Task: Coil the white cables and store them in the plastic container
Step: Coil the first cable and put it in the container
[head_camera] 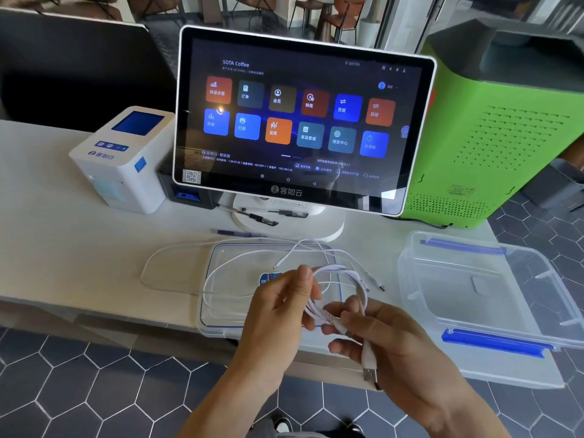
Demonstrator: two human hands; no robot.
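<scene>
A partly coiled white cable (343, 281) hangs between both hands above the table's front edge. My left hand (284, 306) pinches the loops from the left. My right hand (388, 343) grips the bundle near its USB plug (370, 373), which points down. Loose ends with small plugs (377, 283) trail to the right. Another white cable (177, 268) lies spread on the table and over a clear lid (227, 311) with a blue label. The clear plastic container (493, 298) with blue latches stands open at the right, with nothing visible in it.
A touchscreen terminal (300, 118) stands behind the lid on a white base. A white label printer (123, 159) sits at the left, a green machine (493, 131) at the right. Pens (262, 218) lie by the screen's base. Hexagon-tiled floor lies below the table edge.
</scene>
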